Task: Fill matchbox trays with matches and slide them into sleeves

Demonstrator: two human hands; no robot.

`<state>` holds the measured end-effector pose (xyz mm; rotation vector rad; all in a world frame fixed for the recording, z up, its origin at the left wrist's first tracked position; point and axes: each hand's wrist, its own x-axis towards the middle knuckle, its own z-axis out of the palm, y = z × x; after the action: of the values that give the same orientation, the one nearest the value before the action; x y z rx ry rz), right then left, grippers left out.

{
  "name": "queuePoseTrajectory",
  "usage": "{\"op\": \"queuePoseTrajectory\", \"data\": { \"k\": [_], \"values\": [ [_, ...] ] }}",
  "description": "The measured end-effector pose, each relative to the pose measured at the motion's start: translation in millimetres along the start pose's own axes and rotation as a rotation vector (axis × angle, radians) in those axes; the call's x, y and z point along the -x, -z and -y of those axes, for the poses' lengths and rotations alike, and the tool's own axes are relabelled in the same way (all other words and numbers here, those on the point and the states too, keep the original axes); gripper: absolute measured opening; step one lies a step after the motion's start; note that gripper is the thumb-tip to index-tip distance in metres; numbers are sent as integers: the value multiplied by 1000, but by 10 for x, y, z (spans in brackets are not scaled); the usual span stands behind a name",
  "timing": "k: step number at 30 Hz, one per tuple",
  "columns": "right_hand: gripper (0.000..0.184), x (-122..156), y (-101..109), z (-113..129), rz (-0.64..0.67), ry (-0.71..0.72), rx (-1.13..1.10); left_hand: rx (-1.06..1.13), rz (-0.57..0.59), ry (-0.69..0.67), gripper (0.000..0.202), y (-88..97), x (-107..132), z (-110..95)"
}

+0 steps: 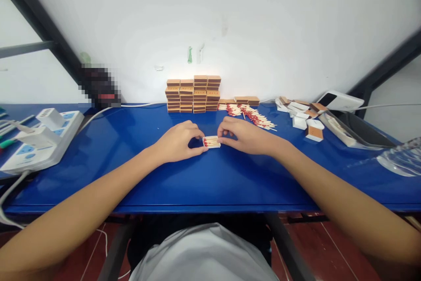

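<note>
A small white matchbox tray [215,146] lies in front of me with red-tipped matches [211,140] in it, heads to the left. My left hand [179,140] grips the tray's left end between thumb and fingers. At the tray's right end, the closed fingers of my right hand [241,135] touch the plain ends of the matches. Behind the hands, a loose pile of matches [258,117] is spread on the blue table. Stacked matchboxes [193,94] with brown sides stand against the wall, and a low row of more boxes [246,100] lies beside them.
White trays and box sleeves [298,114] lie jumbled at the right, near a dark open container [358,127] and a white device [342,100]. Clear plastic [403,158] sits at the right edge. A power strip [66,136] with plugs and cables occupies the left.
</note>
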<state>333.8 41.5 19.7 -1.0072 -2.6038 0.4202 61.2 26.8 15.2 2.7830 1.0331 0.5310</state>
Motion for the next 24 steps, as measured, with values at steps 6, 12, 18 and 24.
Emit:
{"op": "queuePoseTrajectory", "data": {
  "k": [6, 12, 18, 24],
  "values": [
    [17, -4, -33, -11, 38, -38, -60, 0, -1, 7, 24, 8, 5, -5],
    [16, -6, -73, 54, 25, -11, -62, 2, -1, -9, 24, -1, 5, 2],
    [13, -42, -105, 106, -98, 27, -67, 31, -23, -45, 25, -9, 4, 5],
    [14, -82, -199, 75, -99, 43, -68, 47, -36, -81, 26, -11, 2, -11]
  ]
}}
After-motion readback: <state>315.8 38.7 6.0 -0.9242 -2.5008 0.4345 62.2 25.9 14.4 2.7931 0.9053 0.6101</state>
